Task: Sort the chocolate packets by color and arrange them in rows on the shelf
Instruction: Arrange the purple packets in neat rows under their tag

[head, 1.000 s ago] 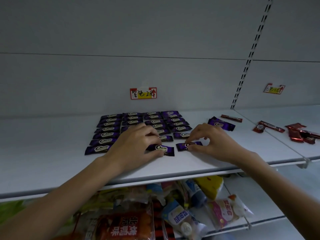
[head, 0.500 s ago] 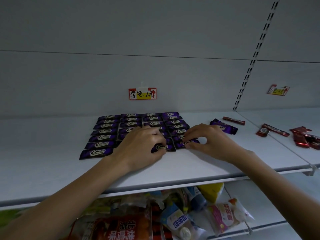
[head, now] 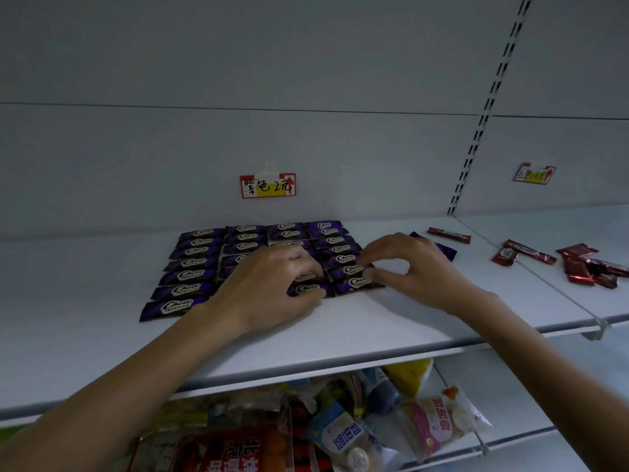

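Purple chocolate packets (head: pixel 194 263) flat in rows on white shelf (head: pixel 408 321)

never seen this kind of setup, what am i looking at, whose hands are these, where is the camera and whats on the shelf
No machine here: a person wears a camera on the head, so the view looks forward and down at their own hands. On the white shelf lie purple chocolate packets in neat rows under a price tag. The left hand grips the third column's front packet; the right hand pinches the fourth column's front packet, apparently lining them up. A loose purple packet sits behind the right hand, red packets lie unsorted to the right, and snack bags lie on the shelf below.
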Tool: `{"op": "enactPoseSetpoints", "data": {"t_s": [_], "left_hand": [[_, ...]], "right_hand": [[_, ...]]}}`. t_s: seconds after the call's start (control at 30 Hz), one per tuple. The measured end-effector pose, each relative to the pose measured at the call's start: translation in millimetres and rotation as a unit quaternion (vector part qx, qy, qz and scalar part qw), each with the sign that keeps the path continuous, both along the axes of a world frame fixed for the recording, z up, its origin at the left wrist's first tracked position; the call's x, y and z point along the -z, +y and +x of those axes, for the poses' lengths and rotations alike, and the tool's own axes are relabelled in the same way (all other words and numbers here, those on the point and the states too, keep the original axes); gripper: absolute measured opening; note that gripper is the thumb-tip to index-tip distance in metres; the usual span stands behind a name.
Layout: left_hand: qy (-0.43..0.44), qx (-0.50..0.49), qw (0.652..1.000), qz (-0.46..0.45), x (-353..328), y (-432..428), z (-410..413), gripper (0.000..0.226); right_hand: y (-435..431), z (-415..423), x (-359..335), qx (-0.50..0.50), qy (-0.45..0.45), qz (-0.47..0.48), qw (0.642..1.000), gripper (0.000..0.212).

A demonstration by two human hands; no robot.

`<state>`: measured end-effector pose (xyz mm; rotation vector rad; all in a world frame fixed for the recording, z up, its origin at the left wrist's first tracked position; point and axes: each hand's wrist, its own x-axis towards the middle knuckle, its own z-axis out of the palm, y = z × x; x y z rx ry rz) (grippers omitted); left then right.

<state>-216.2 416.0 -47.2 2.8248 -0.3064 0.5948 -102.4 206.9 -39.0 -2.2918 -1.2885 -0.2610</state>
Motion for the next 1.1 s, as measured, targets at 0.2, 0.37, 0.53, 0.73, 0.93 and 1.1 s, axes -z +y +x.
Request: {"op": "enactPoseSetpoints", "data": {"t_s": [0.2, 0.37, 0.53, 0.73, 0.93, 1.1], "left_hand": [[0.0, 0.052, 0.998, -0.037, -14.5, -34.6, 38.2, 0.042], [0.049, 0.1, 0.992, -0.059, -15.8, -67.9, 94.9, 0.033], [0.1, 0.125, 0.987, -0.008, -11.2, -97.6, 143.3, 0.041], [0.122, 0.128, 0.984, 0.022, -1.5, -95.3, 153.8, 0.032], [0.101, 0.136, 0.985, 0.014, 0.4, -89.1, 148.2, 0.026], [0.108, 0.142, 0.984, 0.013, -6.7, -86.7, 146.0, 0.02]], "right_hand": [[-46.7, 34.7, -16.3, 0.152, 0.047, 0.083, 0.984, 0.019], [-77.7, 61.1, -9.1, 0.217, 0.041, 0.036, 0.975, 0.029], [-83.6, 73.9, 4.1, 0.19, 0.053, -0.052, 0.979, 0.045], [-95.8, 85.0, 9.1, 0.198, 0.034, -0.058, 0.978, 0.034], [-77.8, 82.3, 6.2, 0.17, 0.016, 0.001, 0.985, 0.017], [-71.8, 78.4, 2.2, 0.156, 0.026, -0.049, 0.986, 0.023]]}}
